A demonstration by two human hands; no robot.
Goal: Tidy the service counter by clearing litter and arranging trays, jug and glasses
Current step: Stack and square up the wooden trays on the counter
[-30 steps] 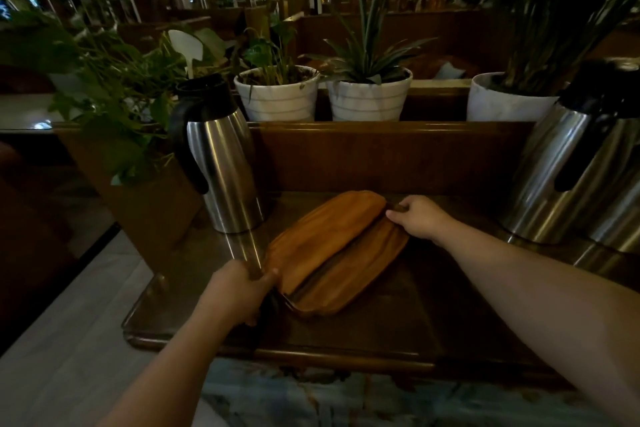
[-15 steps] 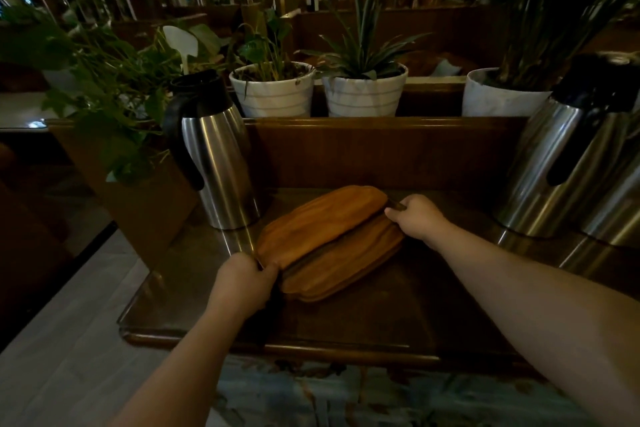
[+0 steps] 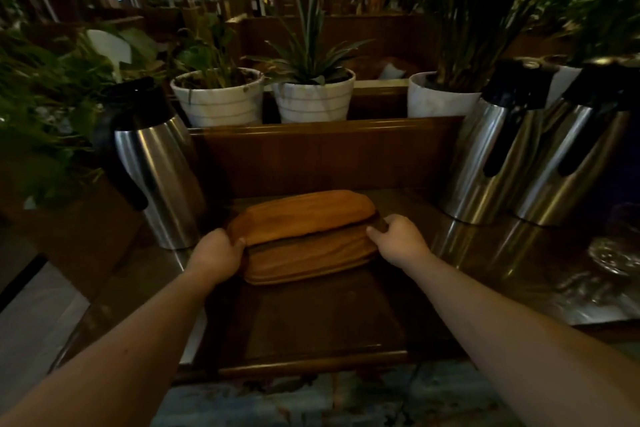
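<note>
My left grip and right grip close narrow on the ends of the stacked wooden trays, mid-frame on the table

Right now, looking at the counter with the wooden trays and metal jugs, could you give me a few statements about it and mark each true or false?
1. Both hands hold the stacked wooden trays, the left hand at one end and the right hand at the other. True.
2. Only one steel jug stands on the counter. False: one jug stands at the left and two jugs at the right.
3. The upper tray covers the lower tray exactly. False: it sits shifted toward the back, leaving the lower tray's near part showing.
4. Three white plant pots stand behind the wooden back panel. True.
5. The trays lie on the floor. False: they are on the counter.
</note>
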